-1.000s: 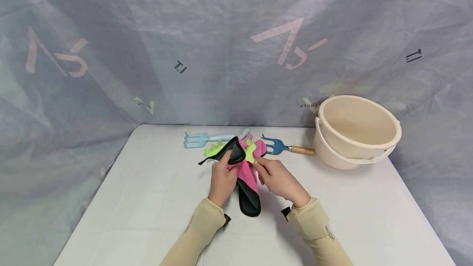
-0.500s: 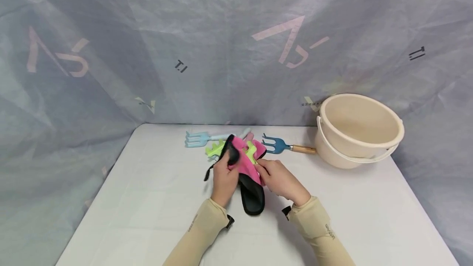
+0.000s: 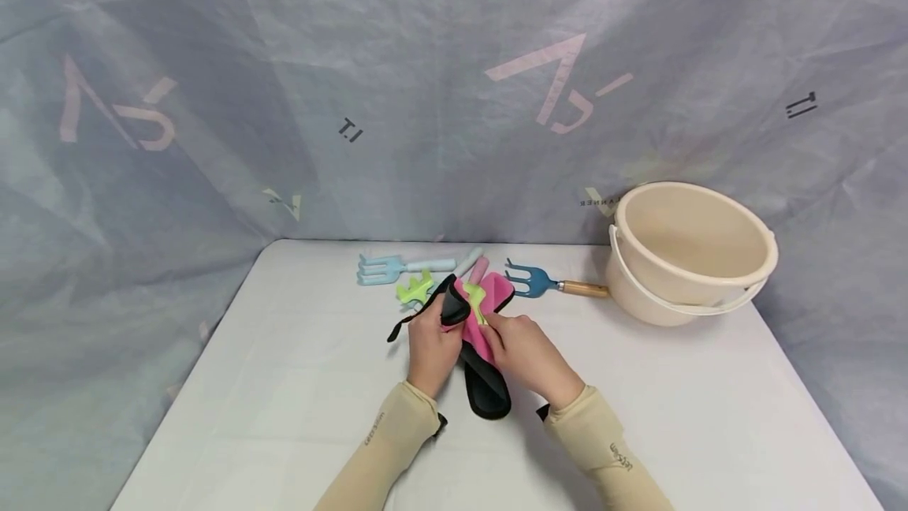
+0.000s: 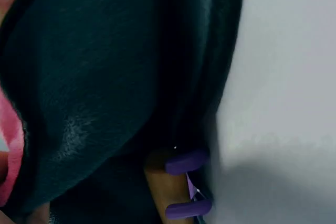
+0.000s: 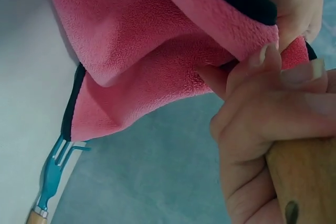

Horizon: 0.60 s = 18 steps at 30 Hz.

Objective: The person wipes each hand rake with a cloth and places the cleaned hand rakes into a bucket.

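Observation:
A fluffy cleaning cloth (image 3: 488, 397), pink on one side and black on the other, hangs in folds between both hands. My left hand (image 3: 433, 349) grips it near its upper part, a black loop trailing leftward. My right hand (image 3: 528, 353) holds a garden hand tool with a lime green head (image 3: 474, 298), partly covered by the cloth. In the right wrist view its wooden handle (image 5: 302, 182) lies in the curled fingers. The left wrist view is mostly dark cloth (image 4: 89, 77), with a wooden handle end and purple bars (image 4: 188, 162) beneath.
Behind the hands lie a light blue fork (image 3: 383, 269), a lime green fork (image 3: 414, 288) and a pink handle (image 3: 478, 270). A blue fork (image 3: 534, 281) with a wooden handle points at the stacked cream buckets (image 3: 653, 310) on the right. Grey sheeting hangs behind.
The cloth has shifted around the tool, its lower end swinging slightly right. My right hand has moved a little left and down. More of the light blue fork's handle shows.

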{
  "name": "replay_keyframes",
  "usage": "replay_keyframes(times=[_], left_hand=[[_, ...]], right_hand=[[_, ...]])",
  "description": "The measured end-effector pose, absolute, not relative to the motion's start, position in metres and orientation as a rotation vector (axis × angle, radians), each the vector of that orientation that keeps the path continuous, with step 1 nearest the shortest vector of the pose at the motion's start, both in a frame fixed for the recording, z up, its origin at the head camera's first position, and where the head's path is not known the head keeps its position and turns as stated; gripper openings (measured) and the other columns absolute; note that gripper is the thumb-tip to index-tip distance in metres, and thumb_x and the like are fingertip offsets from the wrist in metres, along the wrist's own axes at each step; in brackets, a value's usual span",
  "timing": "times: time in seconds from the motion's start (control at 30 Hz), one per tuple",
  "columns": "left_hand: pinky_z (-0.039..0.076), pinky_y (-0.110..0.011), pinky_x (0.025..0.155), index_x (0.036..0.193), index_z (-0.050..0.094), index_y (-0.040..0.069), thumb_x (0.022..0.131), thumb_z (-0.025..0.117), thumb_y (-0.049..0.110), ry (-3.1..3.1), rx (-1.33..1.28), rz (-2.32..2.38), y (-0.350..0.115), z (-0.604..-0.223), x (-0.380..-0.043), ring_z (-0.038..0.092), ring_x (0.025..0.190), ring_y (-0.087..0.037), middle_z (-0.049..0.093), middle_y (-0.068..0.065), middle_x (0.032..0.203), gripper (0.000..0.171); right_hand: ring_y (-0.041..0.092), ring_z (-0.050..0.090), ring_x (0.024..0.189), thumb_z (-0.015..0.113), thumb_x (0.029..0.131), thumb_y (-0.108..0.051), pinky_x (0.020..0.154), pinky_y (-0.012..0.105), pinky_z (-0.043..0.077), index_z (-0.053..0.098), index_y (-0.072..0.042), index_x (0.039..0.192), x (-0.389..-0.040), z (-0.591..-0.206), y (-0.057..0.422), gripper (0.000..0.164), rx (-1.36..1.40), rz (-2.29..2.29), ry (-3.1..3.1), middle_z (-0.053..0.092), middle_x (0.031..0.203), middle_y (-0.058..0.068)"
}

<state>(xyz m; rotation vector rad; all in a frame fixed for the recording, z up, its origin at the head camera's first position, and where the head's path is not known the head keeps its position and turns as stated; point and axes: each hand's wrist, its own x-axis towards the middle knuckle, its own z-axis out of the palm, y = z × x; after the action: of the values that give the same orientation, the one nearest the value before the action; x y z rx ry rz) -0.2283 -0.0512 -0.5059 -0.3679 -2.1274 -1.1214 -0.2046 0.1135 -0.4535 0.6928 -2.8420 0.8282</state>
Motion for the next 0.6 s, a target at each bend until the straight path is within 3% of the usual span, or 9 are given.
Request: replay_keyframes(times=[0.13,0.23,0.33,0.5,0.6], left_hand=[[0.049,-0.041,0.055,0.085,0.063,0.004,0.085,0.071,-0.005,-2.111,-0.367,-1.063,-0.05,-0.505,-0.226,0.065,0.061,-0.027,0.064,-0.01,0.066,0.012],[0.054,-0.043,0.059,0.087,0.067,0.002,0.085,0.068,-0.007,-2.087,-0.32,-1.109,-0.05,-0.506,-0.224,0.069,0.066,-0.028,0.07,-0.012,0.071,0.009],[0.055,-0.038,0.064,0.087,0.07,-0.001,0.094,0.068,0.001,-2.024,-0.207,-1.271,-0.049,-0.504,-0.221,0.069,0.07,-0.021,0.07,-0.014,0.072,0.008],[0.048,-0.025,0.06,0.089,0.066,-0.003,0.104,0.064,0.015,-1.914,-0.1,-1.564,-0.051,-0.495,-0.219,0.058,0.062,-0.014,0.062,-0.015,0.065,0.023],[0.056,-0.031,0.07,0.108,0.065,-0.003,0.1,0.067,0.012,-2.076,-0.241,-1.512,-0.052,-0.491,-0.22,0.067,0.074,-0.021,0.07,-0.018,0.084,0.016]], right_hand=[[0.011,0.047,0.055,0.063,0.103,-0.013,0.055,0.025,0.04,0.068,-0.007,0.089,-0.203,-0.45,0.114,0.016,0.689,0.84,-2.848,0.042,0.057,-0.005],[0.009,0.047,0.055,0.063,0.104,-0.013,0.055,0.023,0.04,0.074,-0.001,0.111,-0.202,-0.449,0.115,0.018,0.689,0.858,-2.871,0.046,0.058,-0.005],[0.008,0.045,0.054,0.062,0.104,-0.013,0.053,0.022,0.039,0.07,0.002,0.127,-0.202,-0.45,0.116,0.029,0.697,0.866,-2.89,0.048,0.058,-0.005],[0.007,0.043,0.051,0.062,0.104,-0.014,0.052,0.022,0.038,0.073,0.001,0.12,-0.203,-0.451,0.116,0.025,0.72,0.83,-2.862,0.046,0.057,-0.006],[0.009,0.043,0.051,0.062,0.103,-0.012,0.052,0.023,0.037,0.075,-0.002,0.103,-0.203,-0.452,0.117,0.016,0.75,0.777,-2.814,0.044,0.056,-0.006]])
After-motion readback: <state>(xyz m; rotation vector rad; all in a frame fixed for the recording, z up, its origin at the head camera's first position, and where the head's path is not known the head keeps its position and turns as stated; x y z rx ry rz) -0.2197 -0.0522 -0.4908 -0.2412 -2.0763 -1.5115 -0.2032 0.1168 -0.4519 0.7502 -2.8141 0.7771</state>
